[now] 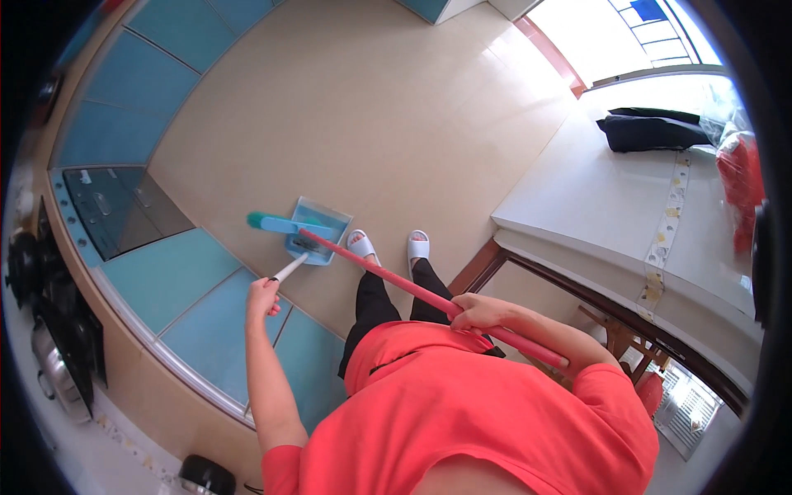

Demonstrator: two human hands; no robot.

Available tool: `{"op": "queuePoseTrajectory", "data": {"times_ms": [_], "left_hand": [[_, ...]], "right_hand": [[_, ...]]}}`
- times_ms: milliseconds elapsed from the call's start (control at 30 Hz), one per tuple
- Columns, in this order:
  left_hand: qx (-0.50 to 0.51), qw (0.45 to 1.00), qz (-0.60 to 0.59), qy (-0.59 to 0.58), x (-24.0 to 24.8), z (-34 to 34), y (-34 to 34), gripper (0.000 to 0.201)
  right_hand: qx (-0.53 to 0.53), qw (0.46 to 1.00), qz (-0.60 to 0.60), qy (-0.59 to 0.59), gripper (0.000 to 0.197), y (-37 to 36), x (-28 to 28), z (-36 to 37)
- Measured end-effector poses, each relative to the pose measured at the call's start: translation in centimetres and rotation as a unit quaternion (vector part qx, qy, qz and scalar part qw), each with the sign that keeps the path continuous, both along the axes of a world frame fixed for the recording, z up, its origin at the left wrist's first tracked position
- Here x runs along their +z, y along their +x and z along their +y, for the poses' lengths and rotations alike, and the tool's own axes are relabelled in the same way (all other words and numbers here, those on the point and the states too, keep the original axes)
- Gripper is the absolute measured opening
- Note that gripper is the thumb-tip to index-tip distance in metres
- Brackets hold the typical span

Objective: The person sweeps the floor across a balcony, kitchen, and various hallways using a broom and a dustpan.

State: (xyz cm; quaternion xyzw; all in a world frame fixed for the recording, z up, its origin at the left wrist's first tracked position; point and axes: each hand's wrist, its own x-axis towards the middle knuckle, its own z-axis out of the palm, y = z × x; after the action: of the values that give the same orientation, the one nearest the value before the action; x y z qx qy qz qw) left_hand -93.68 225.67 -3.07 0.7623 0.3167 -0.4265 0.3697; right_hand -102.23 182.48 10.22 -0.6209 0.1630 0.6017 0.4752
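My left hand [264,297] is closed round the end of the white handle of a blue dustpan [334,220], whose pan is at floor level in front of the cabinets. Some dark debris seems to lie in the pan. With my right hand [477,313] I grip the long pink handle of a broom [396,281], its upper end passing under my right forearm. The broom's blue head with green bristles [257,219] is over the dustpan, bristles pointing left; whether it touches the pan I cannot tell.
Blue cabinets [183,289] and a dark glass-fronted appliance [124,210] line the left, below a counter with a steel pot [62,371]. My white slippers [419,245] stand right of the dustpan. A white ledge [577,198] holds a black item [656,130]; beige floor [346,107] stretches ahead.
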Motion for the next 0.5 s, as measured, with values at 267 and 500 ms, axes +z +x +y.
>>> {"op": "queuePoseTrajectory", "data": {"times_ms": [267, 500], "left_hand": [[0.08, 0.996, -0.046, 0.003, 1.6, -4.3, -4.3, 0.026], [0.15, 0.987, -0.054, 0.008, 2.8, -7.3, -9.8, 0.04]], "right_hand": [[-0.136, 0.991, 0.014, 0.018, 0.016, -1.5, 3.8, -9.7], [-0.127, 0.952, -0.176, -0.215, 0.016, 3.1, -1.9, -20.9]]}}
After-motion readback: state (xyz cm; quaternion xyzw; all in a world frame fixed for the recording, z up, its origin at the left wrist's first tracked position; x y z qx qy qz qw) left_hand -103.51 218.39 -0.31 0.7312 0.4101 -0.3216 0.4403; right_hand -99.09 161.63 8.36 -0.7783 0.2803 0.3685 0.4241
